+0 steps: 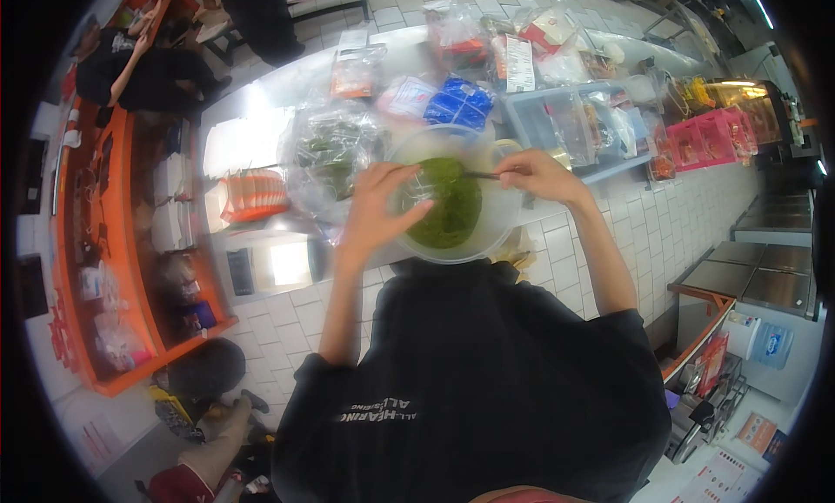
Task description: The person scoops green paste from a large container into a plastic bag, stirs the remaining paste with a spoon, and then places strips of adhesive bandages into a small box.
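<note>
Mixing-bowl work, in progress: green contents in, utensil in hand

Bowl, one: round, translucent, at the near edge of the table (400, 52), directly before the person. Green mass (448, 216) lies inside it; too blurred to tell whether leaf or paste.

Utensil, one: slim, dark (481, 175), held at its handle by the right hand (541, 177), fingers pinched narrow. Its far end reaches the green mass.

Left hand (376, 198): at the bowl's left side, thumb and fingers wide apart, thumb over the inside; whether it presses the rim cannot be told.

Adjacent stock: clear plastic bag (326, 146) with greens inside, left of the bowl; blue package (459, 103) just behind; blue-grey tray (519, 120) of bagged goods to the right; stacked orange containers (252, 196) far left.

Status, as judged: filling at least begun, since the green mass is in the bowl; handling with the utensil under way, not finished. The bagged greens remain outside the bowl. Amount left: cannot be told.
</note>
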A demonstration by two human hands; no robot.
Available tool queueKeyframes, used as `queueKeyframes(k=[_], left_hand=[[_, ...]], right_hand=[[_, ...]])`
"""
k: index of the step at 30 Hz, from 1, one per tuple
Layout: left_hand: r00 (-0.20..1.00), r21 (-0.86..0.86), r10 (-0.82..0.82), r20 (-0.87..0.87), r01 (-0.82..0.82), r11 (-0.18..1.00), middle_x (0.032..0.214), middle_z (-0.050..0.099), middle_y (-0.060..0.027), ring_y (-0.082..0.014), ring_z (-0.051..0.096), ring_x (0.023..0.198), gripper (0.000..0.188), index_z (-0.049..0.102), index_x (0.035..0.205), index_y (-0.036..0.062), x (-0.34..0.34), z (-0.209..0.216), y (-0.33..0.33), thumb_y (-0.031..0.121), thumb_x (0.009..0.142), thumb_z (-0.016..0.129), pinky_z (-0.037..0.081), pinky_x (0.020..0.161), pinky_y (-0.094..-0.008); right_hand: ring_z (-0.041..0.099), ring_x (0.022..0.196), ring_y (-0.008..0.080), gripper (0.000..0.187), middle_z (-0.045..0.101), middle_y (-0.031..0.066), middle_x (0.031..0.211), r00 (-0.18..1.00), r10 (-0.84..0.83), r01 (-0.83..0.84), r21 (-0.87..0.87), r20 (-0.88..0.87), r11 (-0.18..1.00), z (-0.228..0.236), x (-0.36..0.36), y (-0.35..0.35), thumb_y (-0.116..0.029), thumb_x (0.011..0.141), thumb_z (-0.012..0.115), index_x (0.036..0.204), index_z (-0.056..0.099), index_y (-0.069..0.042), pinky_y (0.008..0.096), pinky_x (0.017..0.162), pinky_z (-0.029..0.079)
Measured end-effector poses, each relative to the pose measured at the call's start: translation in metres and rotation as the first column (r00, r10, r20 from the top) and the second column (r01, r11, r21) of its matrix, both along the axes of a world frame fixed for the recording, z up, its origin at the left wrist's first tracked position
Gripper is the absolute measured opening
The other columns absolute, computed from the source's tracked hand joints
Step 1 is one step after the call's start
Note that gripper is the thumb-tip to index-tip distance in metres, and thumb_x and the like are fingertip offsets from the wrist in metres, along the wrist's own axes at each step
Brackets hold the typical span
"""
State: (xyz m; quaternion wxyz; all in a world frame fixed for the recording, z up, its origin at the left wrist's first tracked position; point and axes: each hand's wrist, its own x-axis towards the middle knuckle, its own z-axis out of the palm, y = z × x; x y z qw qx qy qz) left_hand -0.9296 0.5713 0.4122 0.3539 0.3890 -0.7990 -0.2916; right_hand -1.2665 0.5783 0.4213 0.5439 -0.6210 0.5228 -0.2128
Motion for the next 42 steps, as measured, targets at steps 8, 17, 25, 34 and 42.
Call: queueKeyframes(k=[8,17,25,34,42], left_hand=[[0.985,-0.094,-0.004,0.172,0.02,0.995,0.11,0.068,-0.0101,-0.0301,0.06,0.107,0.052,0.071,0.12,0.0043,-0.03,-0.001,-0.012,0.029,0.076,0.084,0.044,0.097,-0.0426],[0.996,0.093,0.022,-0.091,-0.014,0.996,0.108,0.07,-0.0114,-0.0255,0.066,0.102,0.054,0.069,0.126,0.0047,-0.05,-0.009,-0.008,0.019,0.077,0.086,0.048,0.094,-0.0382],[0.668,0.415,0.122,-0.734,0.298,0.86,0.099,0.066,-0.0095,-0.0201,0.063,0.097,0.066,0.049,0.146,0.0007,-0.049,-0.033,-0.001,0.036,0.092,0.067,0.049,0.089,-0.035],[0.532,0.408,0.089,-0.842,0.52,0.75,0.109,0.066,-0.0113,-0.0163,0.059,0.105,0.084,0.044,0.149,-0.0003,-0.063,-0.017,0.003,0.055,0.09,0.065,0.044,0.095,-0.0335],[0.95,0.481,0.125,-0.287,0.03,0.876,0.089,0.075,-0.0032,-0.0115,0.066,0.094,0.013,0.078,0.099,0.0011,-0.031,0.011,0.004,0.01,0.09,0.076,0.049,0.085,-0.0285]], right_hand=[[0.066,0.084,0.0172,0.019,0.072,0.0088,0.093,0.995,0.071,-0.076,-0.073,-0.076,0.994,0.024,-0.006,0.0,-0.008,0.091,0.069,0.107,0.073,0.001,0.034,0.078,0.051],[0.067,0.083,0.0315,0.015,0.073,0.0132,0.092,0.98,-0.11,0.031,-0.426,-0.163,0.904,0.071,0.016,0.019,-0.008,0.09,0.07,0.102,0.076,-0.003,0.0397,0.076,0.052],[0.064,0.105,0.0327,0.011,0.068,0.0121,0.114,0.858,-0.057,-0.221,-0.466,-0.511,0.857,0.091,0.019,0.028,-0.011,0.084,0.075,0.093,0.074,-0.005,0.0428,0.088,0.049],[0.049,0.134,0.0349,0.01,0.053,0.0103,0.146,0.998,0.043,-0.058,-0.687,-0.04,0.724,0.067,0.09,-0.003,-0.017,0.084,0.078,0.089,0.074,-0.009,0.0452,0.107,0.043],[0.069,0.094,0.0212,0.011,0.074,0.0071,0.104,1.0,0.004,-0.004,-0.404,0.001,0.915,0.052,0.084,-0.013,-0.011,0.085,0.078,0.092,0.075,-0.004,0.0334,0.085,0.052]])
